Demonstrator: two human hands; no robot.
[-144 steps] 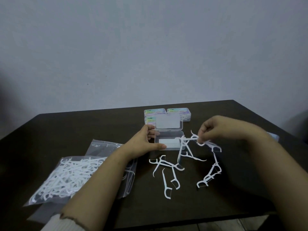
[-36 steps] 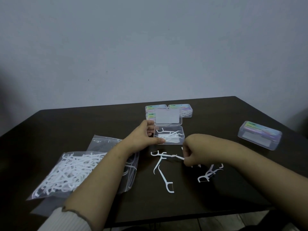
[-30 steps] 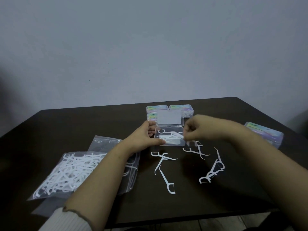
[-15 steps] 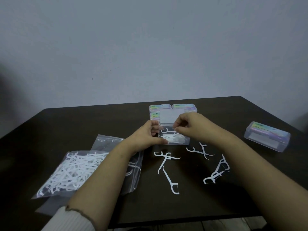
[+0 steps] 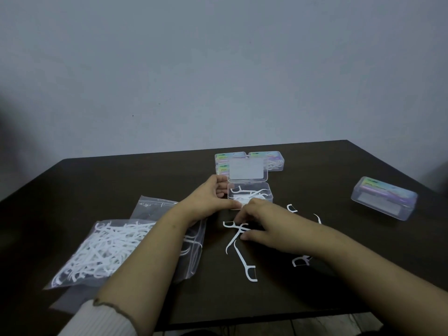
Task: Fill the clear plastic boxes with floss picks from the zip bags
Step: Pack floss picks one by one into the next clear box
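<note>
An open clear plastic box [image 5: 263, 193] stands mid-table with its lid [image 5: 247, 169] up and a few white floss picks inside. My left hand [image 5: 206, 202] grips the box's left end, thumb on the front wall. My right hand [image 5: 269, 226] is down on the table just in front of the box, with its fingertips and thumb closing on a loose floss pick [image 5: 234, 225]. Another loose pick [image 5: 245, 264] lies nearer to me, and more lie partly hidden under my right forearm. A zip bag [image 5: 106, 246] full of picks lies at the left.
A second, nearly flat zip bag [image 5: 194, 241] lies under my left forearm. Closed boxes with coloured labels [image 5: 268, 158] are stacked behind the open box. One more closed box [image 5: 384, 197] sits at the right. The table's front edge is near my elbows.
My right hand has come back from the open box down to the loose picks on the table. My left hand has kept its hold on the box.
</note>
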